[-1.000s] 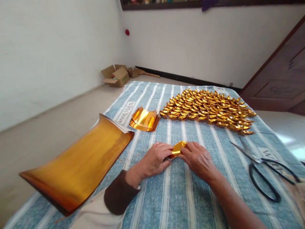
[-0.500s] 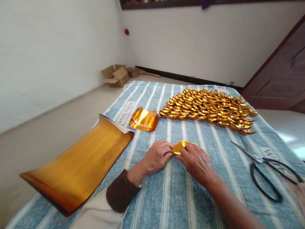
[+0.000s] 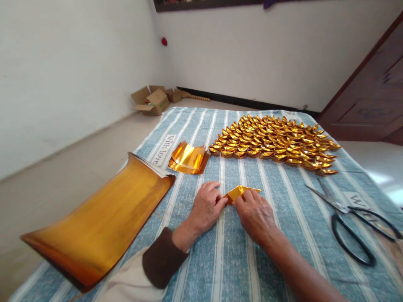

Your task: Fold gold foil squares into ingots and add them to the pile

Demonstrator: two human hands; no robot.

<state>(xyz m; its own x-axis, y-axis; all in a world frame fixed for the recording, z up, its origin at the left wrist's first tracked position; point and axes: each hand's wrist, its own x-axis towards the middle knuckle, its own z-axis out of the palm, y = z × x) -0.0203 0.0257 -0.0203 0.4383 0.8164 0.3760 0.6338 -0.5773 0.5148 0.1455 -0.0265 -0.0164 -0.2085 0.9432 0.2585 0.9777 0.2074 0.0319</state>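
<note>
A small piece of gold foil paper (image 3: 234, 193), folded to pointed ends, lies low over the cloth between my two hands. My left hand (image 3: 205, 208) has its thumb and a curled finger at the left tip, with another finger lifted above. Bent over the right part of the paper, my right hand (image 3: 255, 214) grips it and partly hides it. Beyond my left hand sits a short stack of curled gold foil sheets (image 3: 189, 157). Many finished gold paper ingots (image 3: 267, 140) stand in close rows at the far right.
A large stack of gold sheets (image 3: 103, 222) lies on the left of the striped tablecloth (image 3: 185, 256). Black-handled scissors (image 3: 341, 207), blades spread, rest at the right. Cardboard boxes (image 3: 153, 102) stand on the floor beyond the table, near the wall.
My left hand's fingers have loosened and lifted a little, uncovering more of the paper's left tip. My right hand keeps its hold. The whole view has shifted slightly.
</note>
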